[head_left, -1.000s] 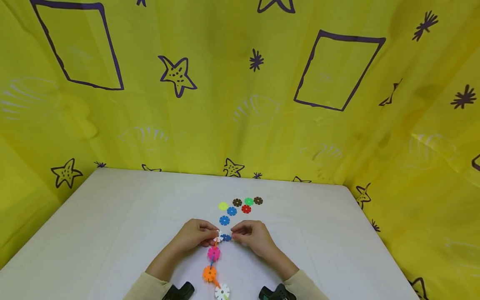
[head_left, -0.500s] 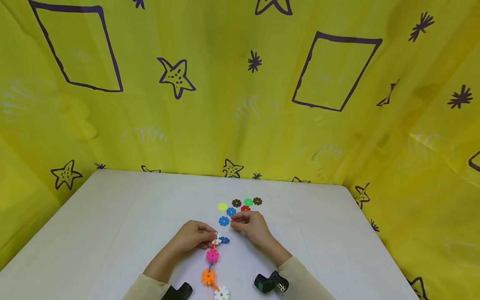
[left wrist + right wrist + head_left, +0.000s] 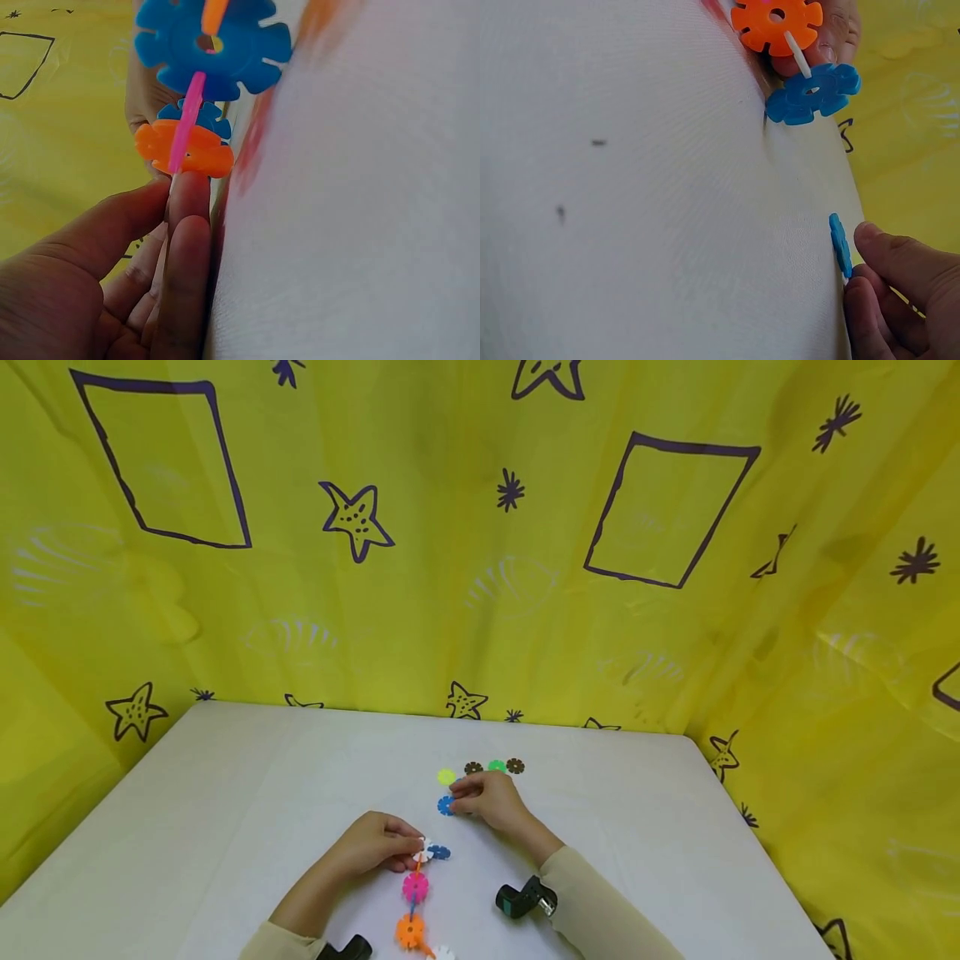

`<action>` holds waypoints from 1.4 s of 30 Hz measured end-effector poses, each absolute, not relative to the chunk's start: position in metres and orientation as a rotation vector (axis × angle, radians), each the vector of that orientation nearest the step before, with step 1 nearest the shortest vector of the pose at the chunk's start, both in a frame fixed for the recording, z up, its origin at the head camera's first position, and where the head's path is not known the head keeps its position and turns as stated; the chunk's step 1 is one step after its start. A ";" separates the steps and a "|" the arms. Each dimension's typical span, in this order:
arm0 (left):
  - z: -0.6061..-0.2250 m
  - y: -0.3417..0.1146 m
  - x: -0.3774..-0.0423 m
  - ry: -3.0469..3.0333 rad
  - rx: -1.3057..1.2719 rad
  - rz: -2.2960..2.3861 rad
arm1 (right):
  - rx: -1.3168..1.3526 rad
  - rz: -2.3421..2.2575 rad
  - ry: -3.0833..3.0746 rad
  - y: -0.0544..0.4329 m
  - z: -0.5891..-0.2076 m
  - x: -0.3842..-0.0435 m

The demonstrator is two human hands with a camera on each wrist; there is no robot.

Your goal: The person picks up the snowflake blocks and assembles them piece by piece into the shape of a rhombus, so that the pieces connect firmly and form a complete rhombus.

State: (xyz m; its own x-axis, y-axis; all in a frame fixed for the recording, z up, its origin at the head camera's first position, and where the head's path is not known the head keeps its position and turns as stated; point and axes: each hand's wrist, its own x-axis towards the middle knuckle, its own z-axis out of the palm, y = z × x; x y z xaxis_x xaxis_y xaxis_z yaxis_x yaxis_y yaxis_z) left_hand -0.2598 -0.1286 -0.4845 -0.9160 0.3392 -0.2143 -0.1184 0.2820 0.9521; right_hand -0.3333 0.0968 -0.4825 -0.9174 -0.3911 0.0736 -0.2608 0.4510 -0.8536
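Observation:
My left hand (image 3: 377, 845) pinches the white notched disc (image 3: 422, 852) between thumb and fingers. This disc belongs to a chain of interlocking plastic discs. A blue disc (image 3: 440, 852) forms its far end, with a pink disc (image 3: 415, 887) and an orange disc (image 3: 409, 932) nearer me. In the left wrist view the white disc shows only as a thin edge. My right hand (image 3: 489, 802) is at a loose blue disc (image 3: 446, 805) lying on the table. In the right wrist view, thumb and fingers stand apart beside that blue disc (image 3: 840, 244).
Behind my right hand lie a yellow disc (image 3: 446, 776), a green disc (image 3: 497, 766) and two brown discs (image 3: 515, 766), partly covered in places. White cloth covers the table (image 3: 285, 768). A yellow curtain (image 3: 420, 610) with drawn shapes hangs around its back and sides.
My right hand has left the chain's blue end and moved forward and left to the loose blue disc. My left hand has drawn the chain slightly toward me and left.

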 end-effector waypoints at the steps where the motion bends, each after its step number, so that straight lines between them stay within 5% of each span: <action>1: -0.485 -0.129 -0.260 2.180 0.201 1.672 | -0.579 -1.463 2.561 0.096 -0.483 -0.334; 20: -0.482 -0.128 -0.260 2.163 0.206 1.682 | -0.659 -1.063 2.681 0.086 -0.469 -0.340; 42: -0.484 -0.126 -0.261 2.138 0.201 1.702 | -0.642 -1.328 2.661 0.095 -0.479 -0.325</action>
